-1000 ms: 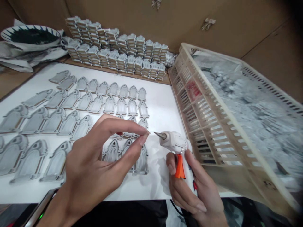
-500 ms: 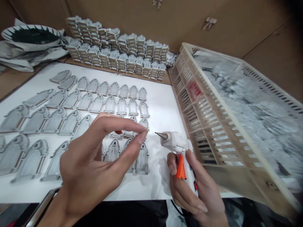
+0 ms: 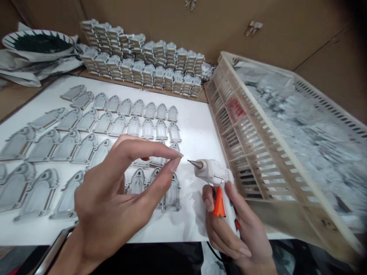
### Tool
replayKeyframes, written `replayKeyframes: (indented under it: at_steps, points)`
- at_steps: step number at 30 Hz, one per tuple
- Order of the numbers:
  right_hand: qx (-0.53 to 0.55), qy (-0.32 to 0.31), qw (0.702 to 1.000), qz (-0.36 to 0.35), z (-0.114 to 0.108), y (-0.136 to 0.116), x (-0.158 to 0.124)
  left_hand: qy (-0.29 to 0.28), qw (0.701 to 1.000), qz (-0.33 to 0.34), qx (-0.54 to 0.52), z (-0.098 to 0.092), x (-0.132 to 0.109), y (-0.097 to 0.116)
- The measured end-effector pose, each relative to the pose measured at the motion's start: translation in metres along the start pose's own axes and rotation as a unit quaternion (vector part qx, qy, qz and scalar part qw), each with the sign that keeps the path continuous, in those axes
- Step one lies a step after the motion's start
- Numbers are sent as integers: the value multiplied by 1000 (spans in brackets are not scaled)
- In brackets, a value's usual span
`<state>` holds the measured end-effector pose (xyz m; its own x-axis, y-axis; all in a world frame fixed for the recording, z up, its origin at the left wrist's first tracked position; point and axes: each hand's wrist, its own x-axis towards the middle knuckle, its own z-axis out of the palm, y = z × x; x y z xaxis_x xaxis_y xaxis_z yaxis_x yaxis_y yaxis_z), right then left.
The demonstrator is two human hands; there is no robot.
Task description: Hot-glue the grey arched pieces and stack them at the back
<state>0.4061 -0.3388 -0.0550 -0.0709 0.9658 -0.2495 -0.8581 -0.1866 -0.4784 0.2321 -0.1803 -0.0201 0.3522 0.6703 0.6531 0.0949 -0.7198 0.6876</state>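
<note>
A white hot glue gun (image 3: 213,172) with an orange trigger is gripped in my right hand (image 3: 235,229), its metal nozzle pointing left. My left hand (image 3: 123,198) pinches thumb and forefinger together just left of the nozzle tip. Something tiny and pale shows at those fingertips, too small to name. Beneath and beyond my left hand, several grey-white arched window-shaped pieces (image 3: 86,149) lie in rows on the white board (image 3: 195,118). My left hand covers some of them.
Stacks of similar arched pieces (image 3: 137,72) stand along the back. To the right is a cream plastic crate (image 3: 252,141) filled with clear-wrapped items. A bowl (image 3: 37,42) of dark green material sits on paper at the back left. Cardboard (image 3: 218,30) rises behind.
My left hand has shifted slightly right, bringing its pinched fingertips closer to the glue gun's nozzle. The right hand and glue gun have stayed in place.
</note>
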Motion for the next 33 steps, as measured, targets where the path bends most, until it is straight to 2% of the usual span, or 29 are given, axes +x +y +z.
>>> replayKeyframes:
  at_steps: [19, 26, 33]
  points:
    - [5, -2, 1000, -3, -1, 2, 0, -5, 1000, 15, -23, 0, 1, -2]
    - [3, 1, 1000, 1, 1, 0, -1, 4, 1000, -7, 1, 0, 0, 1]
    - [10, -4, 1000, 3, 0, 2, 0, 1, 1000, -1, 5, 0, 0, 0]
